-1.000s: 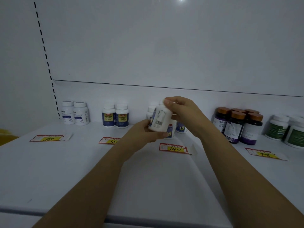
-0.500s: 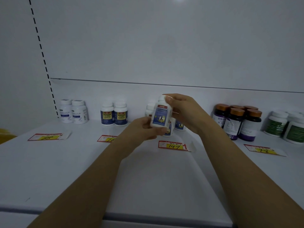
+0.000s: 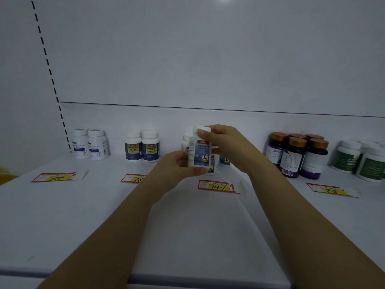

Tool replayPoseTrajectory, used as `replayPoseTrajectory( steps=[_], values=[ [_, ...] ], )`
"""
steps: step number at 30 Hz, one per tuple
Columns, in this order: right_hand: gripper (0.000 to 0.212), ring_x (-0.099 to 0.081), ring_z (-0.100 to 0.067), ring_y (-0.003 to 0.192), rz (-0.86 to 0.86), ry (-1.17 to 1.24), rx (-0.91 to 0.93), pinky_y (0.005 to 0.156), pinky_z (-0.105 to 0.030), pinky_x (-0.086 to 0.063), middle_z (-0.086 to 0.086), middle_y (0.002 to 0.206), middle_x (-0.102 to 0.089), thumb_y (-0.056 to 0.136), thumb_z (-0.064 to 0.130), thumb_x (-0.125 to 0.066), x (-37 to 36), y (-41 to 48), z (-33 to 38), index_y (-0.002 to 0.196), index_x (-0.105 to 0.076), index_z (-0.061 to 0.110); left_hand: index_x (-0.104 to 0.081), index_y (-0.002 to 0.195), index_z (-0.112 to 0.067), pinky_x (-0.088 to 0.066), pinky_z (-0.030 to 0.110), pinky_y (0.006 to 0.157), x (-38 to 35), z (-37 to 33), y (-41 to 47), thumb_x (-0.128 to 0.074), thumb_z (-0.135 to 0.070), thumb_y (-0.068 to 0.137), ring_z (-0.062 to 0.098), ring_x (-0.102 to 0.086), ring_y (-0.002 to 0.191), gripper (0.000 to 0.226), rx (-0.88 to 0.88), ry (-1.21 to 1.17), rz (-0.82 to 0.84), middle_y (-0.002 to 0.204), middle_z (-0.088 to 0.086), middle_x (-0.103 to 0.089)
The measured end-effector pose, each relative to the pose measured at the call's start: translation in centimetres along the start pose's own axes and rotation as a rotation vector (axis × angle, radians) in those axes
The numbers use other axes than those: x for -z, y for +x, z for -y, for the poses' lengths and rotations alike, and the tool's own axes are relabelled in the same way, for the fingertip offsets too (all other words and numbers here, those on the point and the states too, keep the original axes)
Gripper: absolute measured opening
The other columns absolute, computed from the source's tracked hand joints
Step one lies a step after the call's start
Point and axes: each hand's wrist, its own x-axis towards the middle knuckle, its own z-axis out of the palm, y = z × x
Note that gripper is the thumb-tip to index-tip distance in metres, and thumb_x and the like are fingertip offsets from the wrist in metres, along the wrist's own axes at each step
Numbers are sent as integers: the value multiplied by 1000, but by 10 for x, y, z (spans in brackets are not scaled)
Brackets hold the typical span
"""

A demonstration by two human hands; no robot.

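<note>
Holding the white bottle [image 3: 199, 152] upright above the shelf [image 3: 187, 236], I have my left hand [image 3: 177, 165] with fingers [image 3: 199, 171] curled round its base and my right hand [image 3: 227, 147] pinching its cap. Similar bottles [image 3: 224, 160] stand just behind it, and the 147 price tag [image 3: 217, 186] lies below. Bare shelf runs toward me to the front edge. Brown-capped bottles [image 3: 300, 155] crowd the right.

Four price tags [image 3: 216, 186], perhaps sixteen bottles [image 3: 150, 146].
</note>
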Motion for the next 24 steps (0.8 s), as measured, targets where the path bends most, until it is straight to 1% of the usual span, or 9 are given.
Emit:
replayPoseTrajectory(
  steps=[2, 4, 6, 8, 12, 14, 18, 22, 24],
  values=[
    [22, -71, -20, 85, 3, -24, 26, 84, -38, -57, -2, 92, -72, 87, 36, -63, -2, -1, 2, 97, -65, 17, -61, 116, -17, -51, 17, 79, 0, 1, 1, -76, -16, 75, 4, -66, 94, 43, -1, -11, -16, 106, -5, -70],
    [12, -69, -12, 84, 9, -38, 60, 79, -30, -57, 7, 91, -70, 86, 32, -65, -3, -1, 6, 96, -62, 26, -60, 114, -16, -53, 13, 69, 2, 2, 2, -77, -8, 73, 2, -66, 89, 45, -17, -33, -70, 104, -6, -70],
    [19, -64, -1, 87, 21, -81, 118, 71, -18, -53, 16, 94, -65, 84, 26, -68, -5, -1, 11, 100, -58, 30, -59, 114, -13, -50, 7, 61, 7, 2, 2, -76, 3, 70, 0, -64, 84, 49, -64, -82, -176, 99, -7, -68],
    [32, -61, 2, 95, 28, -92, 215, 66, -10, -51, 18, 101, -62, 80, 18, -73, -12, -1, 15, 105, -55, 28, -58, 113, -13, -47, 3, 60, 13, 3, 4, -74, 11, 69, 1, -61, 85, 53, -140, -106, -316, 100, -5, -64],
    [46, -59, -7, 110, 53, -147, 455, 88, -20, -53, 5, 117, -62, 74, 10, -79, -29, -6, 13, 112, -53, 15, -55, 112, -11, -44, 0, 68, 21, 8, 8, -75, 10, 67, 13, -56, 98, 53, -314, 24, -541, 107, -4, -59],
    [48, -59, -9, 109, 51, -228, 535, 92, -21, -51, 2, 118, -62, 74, 12, -79, -34, -7, 12, 114, -53, 11, -56, 115, -7, -43, 2, 74, 23, 11, 10, -78, 7, 66, 13, -55, 101, 55, -368, 93, -590, 109, -1, -59],
    [47, -59, -6, 104, 23, -257, 586, 90, -17, -50, 3, 115, -62, 74, 12, -79, -34, -7, 13, 114, -55, 10, -56, 116, -3, -43, -1, 76, 24, 10, 10, -79, 5, 65, 13, -55, 101, 56, -406, 114, -594, 110, 0, -59],
    [45, -57, -5, 109, -12, -221, 542, 92, -19, -50, 11, 116, -60, 78, 12, -75, -28, -7, 16, 117, -55, 21, -57, 115, -11, -47, 18, 87, 21, 4, 7, -78, 6, 67, 15, -57, 107, 55, -347, 2, -475, 114, -3, -61],
    [47, -57, -2, 108, -27, -181, 434, 89, -15, -49, 17, 115, -59, 80, 13, -73, -23, -7, 19, 120, -54, 29, -57, 111, -19, -46, 17, 88, 16, 0, 4, -78, 2, 69, 7, -59, 104, 51, -281, -33, -359, 110, -10, -62]
  ],
)
